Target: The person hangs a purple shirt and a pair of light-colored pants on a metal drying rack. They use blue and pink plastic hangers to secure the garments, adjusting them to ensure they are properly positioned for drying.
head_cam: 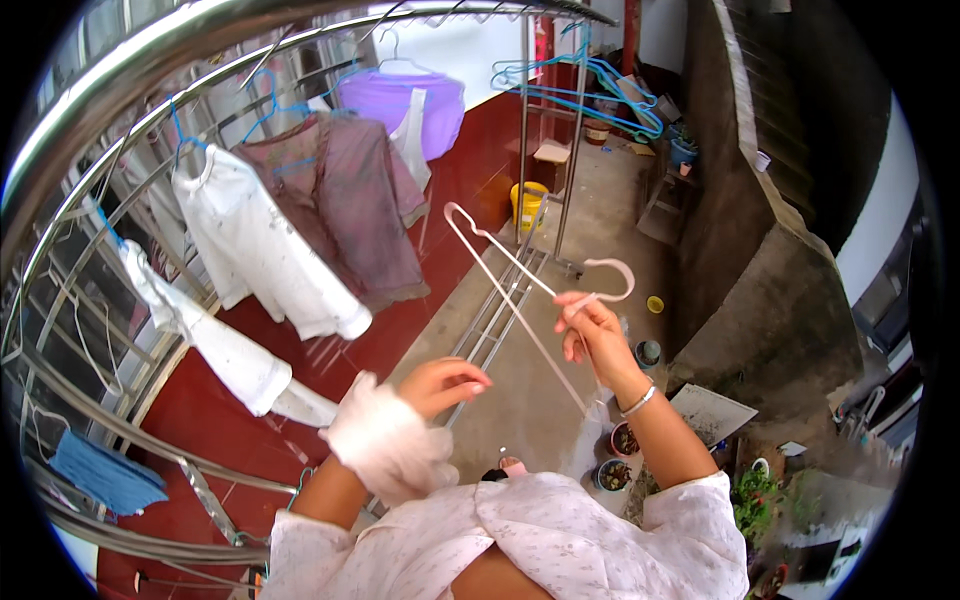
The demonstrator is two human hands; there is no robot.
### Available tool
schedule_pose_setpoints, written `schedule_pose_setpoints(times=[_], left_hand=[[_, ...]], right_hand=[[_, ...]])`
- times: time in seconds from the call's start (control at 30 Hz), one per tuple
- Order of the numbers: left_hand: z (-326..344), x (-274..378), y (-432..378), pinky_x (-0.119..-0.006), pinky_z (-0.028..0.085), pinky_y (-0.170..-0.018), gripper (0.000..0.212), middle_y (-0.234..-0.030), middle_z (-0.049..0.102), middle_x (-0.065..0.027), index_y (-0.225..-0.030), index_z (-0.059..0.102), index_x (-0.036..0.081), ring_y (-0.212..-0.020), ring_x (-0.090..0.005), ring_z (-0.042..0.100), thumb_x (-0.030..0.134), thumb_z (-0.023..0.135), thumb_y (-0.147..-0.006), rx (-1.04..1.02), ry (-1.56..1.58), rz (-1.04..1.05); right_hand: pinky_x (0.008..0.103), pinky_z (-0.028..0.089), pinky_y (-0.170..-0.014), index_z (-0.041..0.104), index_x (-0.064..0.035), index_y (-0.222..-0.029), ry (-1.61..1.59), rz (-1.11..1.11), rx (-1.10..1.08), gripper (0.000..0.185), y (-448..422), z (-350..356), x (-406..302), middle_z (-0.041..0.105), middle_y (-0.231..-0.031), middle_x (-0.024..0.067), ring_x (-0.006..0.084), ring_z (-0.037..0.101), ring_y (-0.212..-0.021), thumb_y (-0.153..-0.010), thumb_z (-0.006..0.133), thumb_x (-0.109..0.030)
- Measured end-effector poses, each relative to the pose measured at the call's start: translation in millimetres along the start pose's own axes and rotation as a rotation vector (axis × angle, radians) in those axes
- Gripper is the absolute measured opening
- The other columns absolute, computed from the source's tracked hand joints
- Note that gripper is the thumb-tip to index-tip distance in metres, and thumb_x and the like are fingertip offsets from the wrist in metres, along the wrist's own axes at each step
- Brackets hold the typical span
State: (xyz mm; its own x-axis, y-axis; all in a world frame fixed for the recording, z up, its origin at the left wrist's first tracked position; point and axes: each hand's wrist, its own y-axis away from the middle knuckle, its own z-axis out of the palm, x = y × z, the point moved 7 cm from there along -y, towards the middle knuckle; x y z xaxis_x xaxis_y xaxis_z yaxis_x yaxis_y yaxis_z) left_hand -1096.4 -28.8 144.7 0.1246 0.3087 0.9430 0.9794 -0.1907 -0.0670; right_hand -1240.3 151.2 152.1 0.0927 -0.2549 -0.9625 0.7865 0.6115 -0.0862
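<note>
My right hand (596, 334) grips a pale pink clothes hanger (517, 262) near the base of its hook, with the hanger's frame pointing up and left. Nothing hangs on the hanger. My left hand (442, 386) is raised to the left of it, fingers bent and apart from the hanger. A bunched whitish-pink cloth (390, 439) lies around my left wrist and forearm. To the left, a white long-sleeved top (259, 247), a brownish-purple garment (349, 199) and a purple garment (405, 105) hang from hangers on a metal drying rack (172, 101).
Blue hangers (585, 94) hang at the rack's far end, above a yellow bucket (529, 204). Metal rails of the rack base (495, 311) cross the floor ahead. Potted plants (613, 475) stand low on the right, beside a concrete wall (765, 307). A blue cloth (109, 472) hangs at lower left.
</note>
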Motion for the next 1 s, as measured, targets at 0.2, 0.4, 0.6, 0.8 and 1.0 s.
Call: schedule_pose_setpoints(times=[0.2, 0.4, 0.6, 0.8, 1.0], left_hand=[[81.8, -5.0, -22.5, -0.028, 0.050, -0.074, 0.021, -0.092, 0.066, -0.0079, -0.104, 0.064, 0.001, -0.082, -0.0140, 0.064, 0.018, 0.058, -0.093, -0.574, -0.029, 0.087], [138.1, 17.7, -11.1, -0.029, 0.050, -0.065, 0.024, -0.082, 0.066, -0.0057, -0.098, 0.065, 0.001, -0.075, -0.0133, 0.063, 0.022, 0.058, -0.089, -0.831, -0.158, -0.134], [170.5, 7.2, -23.4, -0.030, 0.051, -0.061, 0.025, -0.077, 0.065, -0.0051, -0.094, 0.065, 0.001, -0.066, -0.0158, 0.062, 0.023, 0.059, -0.085, -0.962, -0.252, -0.175], [157.7, 6.5, -27.5, -0.030, 0.050, -0.071, 0.031, -0.093, 0.064, -0.0053, -0.105, 0.062, 0.003, -0.081, -0.0154, 0.061, 0.028, 0.059, -0.088, -0.689, -0.035, -0.165], [107.4, 19.6, -17.6, -0.029, 0.049, -0.081, 0.039, -0.109, 0.062, -0.0055, -0.116, 0.060, 0.005, -0.096, -0.0151, 0.059, 0.034, 0.059, -0.090, -0.113, 0.542, -0.108]], right_hand=[[0.0183, 0.030, -0.043, 0.058, -0.0066, -0.100, 0.238, 0.329, -0.235, 0.027, 31.9, 20.0, 52.7, 0.065, -0.088, 0.0036, 0.0084, 0.058, -0.056, -0.094, 0.060, -0.033], [0.0278, 0.044, -0.062, 0.056, -0.0024, -0.111, 0.389, 0.578, -0.339, 0.063, 33.0, 44.7, 102.8, 0.066, -0.101, 0.0099, 0.0150, 0.061, -0.082, -0.086, 0.058, -0.061], [0.0247, 0.052, -0.067, 0.057, -0.0061, -0.098, -0.005, 0.599, -0.488, 0.015, 10.8, 86.8, 108.3, 0.063, -0.088, 0.0017, 0.0108, 0.061, -0.077, -0.092, 0.063, -0.018], [0.0256, 0.050, -0.074, 0.053, -0.0065, -0.093, -0.119, 0.255, -0.409, 0.021, 2.9, 99.1, 34.8, 0.062, -0.089, 0.0029, 0.0121, 0.061, -0.082, -0.080, 0.063, 0.006], [0.0279, 0.046, -0.090, 0.051, 0.0018, -0.123, -0.075, -0.046, -0.309, 0.048, 18.0, 89.1, -50.3, 0.063, -0.110, 0.0086, 0.0164, 0.061, -0.100, -0.076, 0.059, 0.005]])
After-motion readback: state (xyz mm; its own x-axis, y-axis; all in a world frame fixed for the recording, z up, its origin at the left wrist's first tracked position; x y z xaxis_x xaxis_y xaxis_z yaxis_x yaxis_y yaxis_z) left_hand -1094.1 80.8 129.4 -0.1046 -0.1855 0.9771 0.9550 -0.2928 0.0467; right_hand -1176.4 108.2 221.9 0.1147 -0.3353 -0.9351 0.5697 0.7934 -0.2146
